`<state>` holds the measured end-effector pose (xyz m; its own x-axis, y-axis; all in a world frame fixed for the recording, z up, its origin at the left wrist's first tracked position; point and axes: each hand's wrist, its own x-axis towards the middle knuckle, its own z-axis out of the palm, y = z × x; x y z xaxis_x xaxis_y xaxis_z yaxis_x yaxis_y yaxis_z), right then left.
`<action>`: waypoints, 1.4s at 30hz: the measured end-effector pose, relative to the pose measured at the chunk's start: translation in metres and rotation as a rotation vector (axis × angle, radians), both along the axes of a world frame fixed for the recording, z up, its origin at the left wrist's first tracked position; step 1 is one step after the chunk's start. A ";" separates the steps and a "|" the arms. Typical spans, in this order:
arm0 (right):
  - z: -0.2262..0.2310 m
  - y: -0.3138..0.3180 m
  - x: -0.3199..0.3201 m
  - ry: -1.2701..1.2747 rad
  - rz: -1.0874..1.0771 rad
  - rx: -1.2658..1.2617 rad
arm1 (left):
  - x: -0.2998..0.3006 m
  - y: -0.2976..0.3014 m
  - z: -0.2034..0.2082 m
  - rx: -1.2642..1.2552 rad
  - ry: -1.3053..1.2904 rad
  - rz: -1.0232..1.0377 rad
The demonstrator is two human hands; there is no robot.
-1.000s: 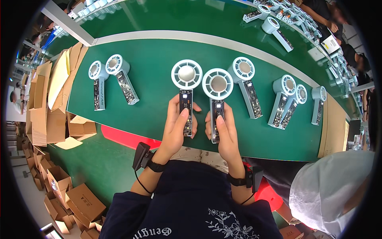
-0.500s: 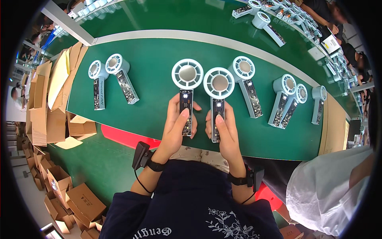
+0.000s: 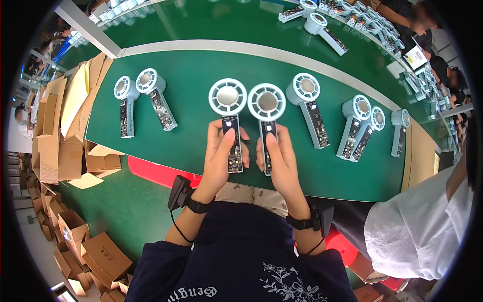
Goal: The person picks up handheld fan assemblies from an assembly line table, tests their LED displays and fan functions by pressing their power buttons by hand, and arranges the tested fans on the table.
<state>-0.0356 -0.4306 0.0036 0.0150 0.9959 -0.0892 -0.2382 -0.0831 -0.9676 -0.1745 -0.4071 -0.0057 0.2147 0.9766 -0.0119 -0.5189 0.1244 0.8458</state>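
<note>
In each hand I hold a light-blue handheld fan upright by its handle, the round head pointing away from me. My left hand wraps the left fan, thumb pressed on the upper part of the exposed circuit board. Around the handle of the right fan my right hand is closed, its thumb also on the board near a small lit white spot. The two heads are side by side, almost touching. Beyond my right hand lies another fan with its board showing.
Two fans lie at the left of the green table; several more lie at the right. Cardboard boxes stand left of the table. A person in a white sleeve sits close on my right. A belt with more fans runs beyond.
Both fans have shifted slightly left. The right fan has risen a little, and my right thumb has moved up its handle. Both hands keep their hold.
</note>
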 end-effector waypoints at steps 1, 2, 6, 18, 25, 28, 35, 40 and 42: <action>0.001 0.006 -0.003 -0.004 0.000 0.004 | 0.000 0.000 0.000 0.001 -0.010 0.033; 0.000 0.013 -0.004 0.077 0.005 -0.057 | 0.001 0.000 0.000 0.006 -0.016 0.028; 0.001 0.051 -0.011 0.250 -0.022 -0.170 | 0.003 -0.001 0.002 0.003 -0.057 0.111; -0.011 0.121 0.039 0.164 -0.313 -0.044 | 0.004 -0.001 0.001 0.041 -0.038 0.066; -0.015 0.105 0.096 0.039 -0.319 0.050 | 0.008 0.000 0.007 0.052 0.131 0.094; -0.016 0.095 0.109 -0.072 -0.234 0.087 | 0.016 0.008 0.008 0.012 0.178 0.037; -0.016 0.082 0.118 -0.136 -0.212 0.131 | 0.061 0.029 0.000 -0.012 0.182 -0.064; -0.015 0.073 0.118 -0.174 -0.206 0.141 | 0.093 0.040 -0.003 -0.075 0.122 -0.112; -0.016 0.069 0.116 -0.198 -0.204 0.134 | 0.097 0.045 0.000 -0.096 0.116 -0.109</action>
